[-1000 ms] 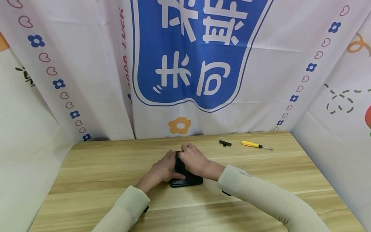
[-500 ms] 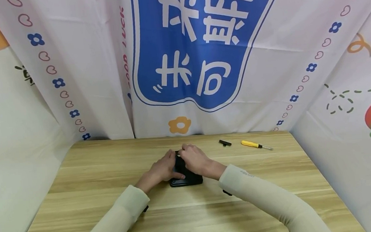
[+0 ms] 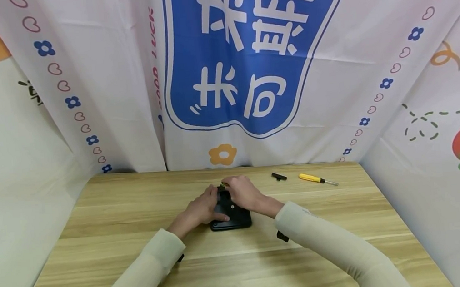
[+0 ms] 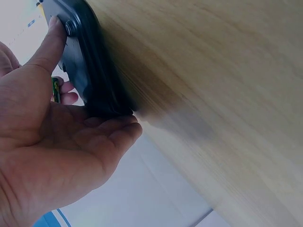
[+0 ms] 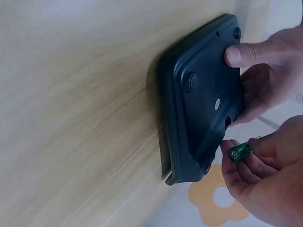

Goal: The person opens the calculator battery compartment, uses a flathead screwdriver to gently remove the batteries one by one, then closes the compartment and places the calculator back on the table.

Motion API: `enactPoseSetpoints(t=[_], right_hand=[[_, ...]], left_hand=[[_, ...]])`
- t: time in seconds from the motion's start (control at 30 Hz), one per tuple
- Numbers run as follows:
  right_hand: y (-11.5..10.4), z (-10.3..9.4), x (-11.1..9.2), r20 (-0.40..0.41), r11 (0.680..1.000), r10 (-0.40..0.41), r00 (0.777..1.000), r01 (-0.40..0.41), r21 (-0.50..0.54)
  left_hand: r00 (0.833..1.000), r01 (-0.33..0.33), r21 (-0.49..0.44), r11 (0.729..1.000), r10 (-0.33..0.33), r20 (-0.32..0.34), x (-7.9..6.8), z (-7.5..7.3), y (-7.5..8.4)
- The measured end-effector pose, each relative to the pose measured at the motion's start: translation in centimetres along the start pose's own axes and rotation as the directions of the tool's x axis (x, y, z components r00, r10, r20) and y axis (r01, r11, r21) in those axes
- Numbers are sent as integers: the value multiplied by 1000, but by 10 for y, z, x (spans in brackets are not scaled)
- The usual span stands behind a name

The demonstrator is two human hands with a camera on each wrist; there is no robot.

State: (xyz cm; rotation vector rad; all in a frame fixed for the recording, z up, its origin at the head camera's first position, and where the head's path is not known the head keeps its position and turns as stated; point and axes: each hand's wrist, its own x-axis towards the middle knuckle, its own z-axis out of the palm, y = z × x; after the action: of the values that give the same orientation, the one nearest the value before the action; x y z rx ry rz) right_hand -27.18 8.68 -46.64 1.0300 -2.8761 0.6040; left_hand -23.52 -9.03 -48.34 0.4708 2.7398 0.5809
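A black desk device [image 3: 236, 218], shaped like a calculator, lies with its underside up on the table. Round rubber feet and a pale round sticker show on it in the right wrist view. My left hand [image 3: 204, 209] holds its left side, with the thumb [image 5: 234, 56] on the underside and the fingers under the edge in the left wrist view. Between thumb and fingers, my right hand [image 3: 243, 192] pinches a small green battery [image 5: 240, 152]. The battery is just off the device's far end, beside an opening in the underside. The opening's inside is mostly hidden.
On the wooden table [image 3: 99, 246], a small black battery cover [image 3: 279, 176] with a tab lies at the back right. A yellow-handled screwdriver [image 3: 313, 178] lies further right. A printed curtain [image 3: 130, 125] hangs along the back edge.
My right hand has drawn up and back from the device's opening, bringing the battery into sight at its fingertips and uncovering the sticker. The left hand and the device have stayed in place.
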Motion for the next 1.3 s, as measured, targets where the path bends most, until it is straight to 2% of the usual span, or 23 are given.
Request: enactPoseSetpoints(t=[0.13,0.27,0.33,0.4,0.47,0.5,0.63,0.7,0.83,0.97,1.1,1.2,1.3], right_hand=[[3,-2,2,-21,989,62,998,-58,132],[6,-4,4,-34,961,124,992,-111,254],[7,-5,4,-19,932,169,985,-154,328],[8,-7,5,12,887,229,973,-214,409],[8,-9,5,53,821,290,956,-277,500],[9,-9,5,75,775,319,945,-306,553],[11,-10,6,158,573,407,900,-386,723],[12,-11,7,202,477,431,879,-412,777],[17,-13,8,287,338,435,853,-450,826],[23,-14,7,361,229,413,836,-479,847],[28,-17,7,413,142,418,809,-507,850],[33,-21,6,430,99,429,794,-515,852],[36,-24,6,431,76,440,788,-510,857]], left_hand=[[1000,11,2,1000,-11,16,0,-1,0],[1000,17,-4,1000,-16,26,-1,-2,0],[999,20,-10,1000,-19,29,-2,-3,1],[999,20,-11,1000,-19,29,-2,-3,1],[999,20,-9,1000,-19,27,-2,-3,1],[1000,19,-7,1000,-19,25,-1,-3,1],[1000,22,-10,1000,-22,22,0,-3,1],[999,24,-17,1000,-24,21,0,-3,1],[999,36,-32,999,-35,26,0,-2,0],[999,43,-29,999,-42,30,0,-1,0],[998,48,-26,999,-47,33,-1,-1,1],[998,50,-28,998,-49,33,-1,0,2],[998,48,-27,998,-47,30,-1,0,2]])
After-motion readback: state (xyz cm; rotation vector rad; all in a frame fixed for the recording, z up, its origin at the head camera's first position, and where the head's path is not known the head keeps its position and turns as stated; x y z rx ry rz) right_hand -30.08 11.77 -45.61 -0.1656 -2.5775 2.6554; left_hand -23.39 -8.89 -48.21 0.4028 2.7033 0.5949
